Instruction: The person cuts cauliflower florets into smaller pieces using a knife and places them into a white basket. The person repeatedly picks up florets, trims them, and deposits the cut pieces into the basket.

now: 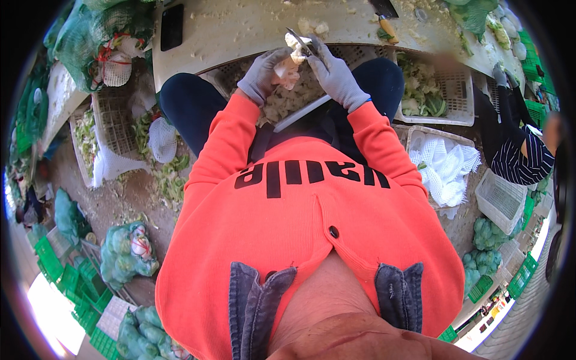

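My left hand, in a grey glove, grips a piece of cauliflower above a crate between my knees. My right hand, also gloved, holds a knife, its blade against the cauliflower; the handle is hidden in my fingers. Below both hands the white plastic crate holds many cut cauliflower pieces.
A table with scraps runs ahead, bearing a black phone and a wooden-handled knife. Crates of leaves and white foam nets stand right. Net bags lie left. A co-worker's gloved hands are far right.
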Demonstrator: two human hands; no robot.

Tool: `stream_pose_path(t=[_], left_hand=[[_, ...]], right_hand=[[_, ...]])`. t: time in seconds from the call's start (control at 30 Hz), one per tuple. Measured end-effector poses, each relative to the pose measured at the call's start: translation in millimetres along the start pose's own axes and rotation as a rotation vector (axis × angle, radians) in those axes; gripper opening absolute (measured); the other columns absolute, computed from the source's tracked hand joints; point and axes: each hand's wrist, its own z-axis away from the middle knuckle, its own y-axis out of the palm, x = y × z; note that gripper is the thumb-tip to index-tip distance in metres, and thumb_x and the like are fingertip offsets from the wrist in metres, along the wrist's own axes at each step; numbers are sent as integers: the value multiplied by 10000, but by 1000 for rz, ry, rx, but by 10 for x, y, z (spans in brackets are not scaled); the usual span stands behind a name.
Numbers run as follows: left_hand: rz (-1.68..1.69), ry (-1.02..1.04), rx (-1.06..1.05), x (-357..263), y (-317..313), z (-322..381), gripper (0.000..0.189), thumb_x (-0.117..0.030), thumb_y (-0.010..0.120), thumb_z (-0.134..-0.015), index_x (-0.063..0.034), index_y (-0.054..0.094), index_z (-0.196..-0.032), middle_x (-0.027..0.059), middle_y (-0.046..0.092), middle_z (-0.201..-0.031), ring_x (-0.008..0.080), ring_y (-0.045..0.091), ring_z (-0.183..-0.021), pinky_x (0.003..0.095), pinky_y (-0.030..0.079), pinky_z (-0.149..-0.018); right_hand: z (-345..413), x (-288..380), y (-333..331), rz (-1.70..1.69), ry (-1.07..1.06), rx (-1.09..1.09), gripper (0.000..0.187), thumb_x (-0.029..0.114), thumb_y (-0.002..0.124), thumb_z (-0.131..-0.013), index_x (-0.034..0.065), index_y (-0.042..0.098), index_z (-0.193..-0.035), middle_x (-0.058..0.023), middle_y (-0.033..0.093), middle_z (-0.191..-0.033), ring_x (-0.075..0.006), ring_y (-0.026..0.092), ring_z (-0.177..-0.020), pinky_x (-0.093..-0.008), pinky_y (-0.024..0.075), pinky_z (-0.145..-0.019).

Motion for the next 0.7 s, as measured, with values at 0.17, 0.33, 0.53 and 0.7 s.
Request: stream_pose_path(t=[0.17, 0.33, 0.53, 0.7], left_hand=[[164, -9, 245, -36, 40, -129, 494, -378, 716, -910, -11, 587, -1214, 114, 643, -1047, 250, 647, -923, 390, 555, -727], [386, -95, 320, -16, 82, -181, 458, -377, 692, -925, -19, 584, -1190, 111, 632, -999, 224, 611, -816, 389, 517, -689], [346, -121, 427, 2, 84, -231, 459, -374, 626, -956, -27, 553, -1246, 132, 656, -1053, 281, 633, -872, 441, 528, -764], [422, -103, 354, -21, 284, -150, 419, -369, 643, -948, -34, 591, -1195, 144, 663, -1033, 261, 655, -844, 414, 545, -709]], right_hand=[[-57, 71, -132, 329, -128, -59, 612, 323, 528, -1004, 145, 324, -1553, -233, 685, -859, -423, 659, -777, -480, 521, -676], [-74, 147, -254, 440, -222, -77, 635, 317, 559, -984, 159, 330, -1555, -181, 702, -874, -385, 672, -770, -453, 539, -669], [-218, -76, -490, 704, -426, -219, 642, 325, 628, -925, 230, 412, -1523, -87, 700, -899, -299, 676, -738, -399, 544, -627], [-239, -376, -544, 777, -442, -287, 540, 361, 620, -946, 226, 510, -1458, -95, 715, -910, -307, 680, -738, -406, 542, -628]])
